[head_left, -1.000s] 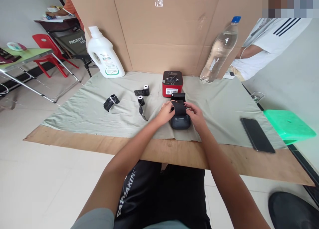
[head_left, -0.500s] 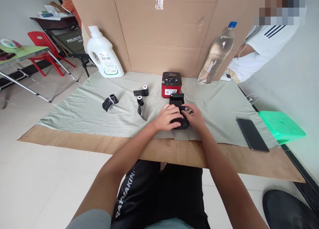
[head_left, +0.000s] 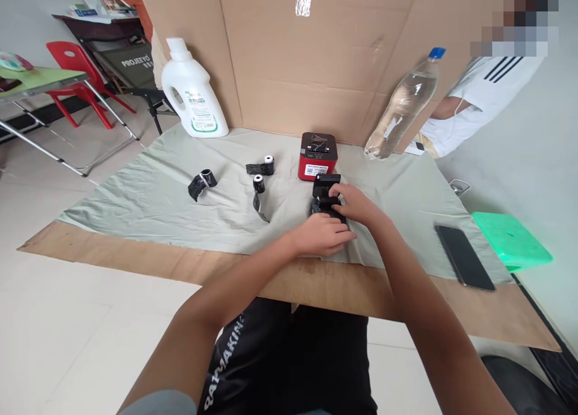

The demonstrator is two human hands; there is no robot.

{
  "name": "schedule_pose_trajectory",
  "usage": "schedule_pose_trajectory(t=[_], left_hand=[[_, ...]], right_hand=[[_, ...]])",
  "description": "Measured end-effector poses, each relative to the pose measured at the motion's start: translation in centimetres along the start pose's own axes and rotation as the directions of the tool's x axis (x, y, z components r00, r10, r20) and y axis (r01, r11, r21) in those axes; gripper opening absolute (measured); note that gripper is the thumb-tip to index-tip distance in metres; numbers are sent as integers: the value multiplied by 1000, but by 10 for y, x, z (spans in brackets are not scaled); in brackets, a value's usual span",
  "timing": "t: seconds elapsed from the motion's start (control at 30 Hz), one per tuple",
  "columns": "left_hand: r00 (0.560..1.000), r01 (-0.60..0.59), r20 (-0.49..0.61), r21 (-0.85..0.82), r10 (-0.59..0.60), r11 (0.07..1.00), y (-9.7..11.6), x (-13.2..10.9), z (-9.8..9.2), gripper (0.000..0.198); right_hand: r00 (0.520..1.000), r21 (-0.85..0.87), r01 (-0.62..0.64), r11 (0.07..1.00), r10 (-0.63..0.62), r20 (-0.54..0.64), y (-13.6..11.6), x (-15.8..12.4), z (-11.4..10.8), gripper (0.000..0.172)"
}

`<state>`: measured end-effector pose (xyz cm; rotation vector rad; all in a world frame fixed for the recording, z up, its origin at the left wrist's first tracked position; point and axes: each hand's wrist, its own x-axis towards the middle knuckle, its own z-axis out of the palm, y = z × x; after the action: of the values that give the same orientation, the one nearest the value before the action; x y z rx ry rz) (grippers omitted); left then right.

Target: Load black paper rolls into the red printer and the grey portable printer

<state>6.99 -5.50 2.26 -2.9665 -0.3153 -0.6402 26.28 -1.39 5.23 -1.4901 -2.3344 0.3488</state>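
Observation:
A small black device that looks like a portable printer [head_left: 327, 189] lies on the cloth with its lid raised. My right hand [head_left: 354, 205] reaches in from the right, thumb and fingers closed on a black roll [head_left: 328, 202] in its bay. At the near end, my left hand [head_left: 321, 234] curls round the printer's front and partly hides it. Just behind stands a red and black box-shaped device [head_left: 318, 157]. To the left lie three black rolls with loose tails: one at the back [head_left: 262, 165], one nearer [head_left: 259, 189] and one farther left [head_left: 201, 184].
A white detergent bottle [head_left: 194, 99] and a clear bottle with a blue cap [head_left: 406, 105] lean against the cardboard screen [head_left: 307, 71]. A black phone [head_left: 465, 257] lies at the right edge of the cloth. A green stool [head_left: 512, 240] stands beyond. Another person's white sleeve [head_left: 492, 96] shows behind.
My left hand has slid off the printer's top toward its near end. My right hand has moved over the bay, uncovering part of the roll. The whole view has shifted slightly.

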Motion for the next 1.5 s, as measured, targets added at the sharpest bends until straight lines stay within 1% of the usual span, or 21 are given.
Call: schedule_pose_trajectory(t=[0.17,0.27,0.4,0.47,0.53,0.6,0.67,0.83,0.9,0.97,1.03,1.1,1.13,1.2,1.27,1.3,1.33,1.37,1.4,1.43,1.5], left_hand=[[999,-19,33,26,18,999,0,1,-3,33],[999,-12,33,37,11,999,0,2,-4,34],[999,-12,33,50,10,999,-1,2,-6,34],[1000,-5,23,59,3,998,-1,2,-6,33],[1000,11,-2,68,-11,998,0,2,-5,33],[1000,20,-25,69,-18,997,2,3,-3,33],[999,31,-37,57,-29,998,4,4,0,31],[995,73,-68,6,-73,997,8,5,2,29],[993,80,-79,-23,-82,996,11,5,2,30],[989,97,-102,-81,-105,992,14,5,2,29],[974,142,-144,-200,-173,969,16,6,2,27],[924,227,-211,-372,-320,900,14,7,1,26],[872,282,-239,-465,-426,839,10,6,1,27],[717,405,-235,-626,-656,667,-4,5,-1,25],[535,528,-102,-735,-839,426,-21,2,-3,32],[459,577,14,-765,-889,286,-29,0,-3,42],[405,611,143,-777,-903,151,-36,-1,-3,51],[374,628,257,-777,-891,39,-42,-3,-2,58],[368,630,344,-775,-864,-40,-46,-4,-2,63],[383,624,398,-777,-834,-84,-48,-6,-2,65],[432,605,427,-791,-795,-96,-49,-7,-3,66]], right_hand=[[992,-187,-60,981,79,99,-9,4,-2,26],[983,-278,-135,951,163,82,-16,6,-2,24],[982,-279,-157,947,181,60,-18,4,-9,18],[987,-204,-155,967,162,14,-15,4,-15,14],[982,-83,-142,986,131,-135,-10,8,-21,16],[943,41,-114,993,121,-311,-7,16,-23,26],[916,147,-75,986,126,-381,-6,23,-19,30],[907,404,-13,915,181,-380,-10,11,-4,11],[933,466,-16,885,181,-312,-9,-6,1,9],[964,502,-43,864,167,-205,-5,-24,7,17],[960,546,-113,830,233,-155,0,-38,14,37],[919,639,-213,739,373,-126,6,-45,23,52],[896,698,-253,670,435,-92,8,-47,27,57],[868,790,-296,537,497,-13,10,-46,33,63],[862,824,-304,479,506,24,9,-44,36,63],[862,827,-304,473,507,27,8,-43,37,63],[860,827,-307,472,509,28,6,-42,37,63],[859,825,-311,473,511,31,5,-41,36,63],[858,822,-317,473,513,35,4,-41,36,63],[856,820,-322,473,515,39,4,-41,35,64],[857,815,-329,477,513,46,5,-41,34,65]])
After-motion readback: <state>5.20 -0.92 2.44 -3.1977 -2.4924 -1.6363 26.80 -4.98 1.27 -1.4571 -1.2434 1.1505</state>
